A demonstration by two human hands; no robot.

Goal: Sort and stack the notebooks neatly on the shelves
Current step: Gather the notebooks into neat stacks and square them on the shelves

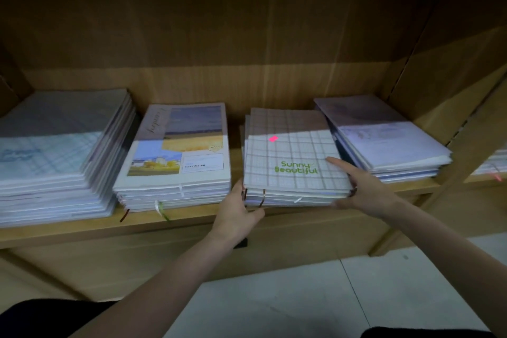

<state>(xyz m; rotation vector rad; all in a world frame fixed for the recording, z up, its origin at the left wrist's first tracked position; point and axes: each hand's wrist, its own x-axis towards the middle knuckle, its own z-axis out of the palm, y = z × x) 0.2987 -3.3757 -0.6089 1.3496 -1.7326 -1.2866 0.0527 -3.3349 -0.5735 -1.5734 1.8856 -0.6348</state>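
Note:
Several piles of notebooks lie side by side on a wooden shelf [192,223]. The checked pile [290,151] with green "Sunny Beautiful" lettering and a small pink sticker sits right of centre. My left hand [237,211] holds its front left corner, thumb under the front edge. My right hand [359,186] grips its front right corner, index finger lying on the top cover. Left of it is a pile with a landscape-photo cover [181,151], then a tall blue-checked pile [55,156]. A pale purple pile [384,137] lies on the right.
The shelf's back wall and right side panel [450,96] close in the bay. A further pile [491,164] shows in the bay beyond the panel. Ribbon bookmarks [162,211] hang over the shelf's front edge. Pale floor tiles [329,296] lie below.

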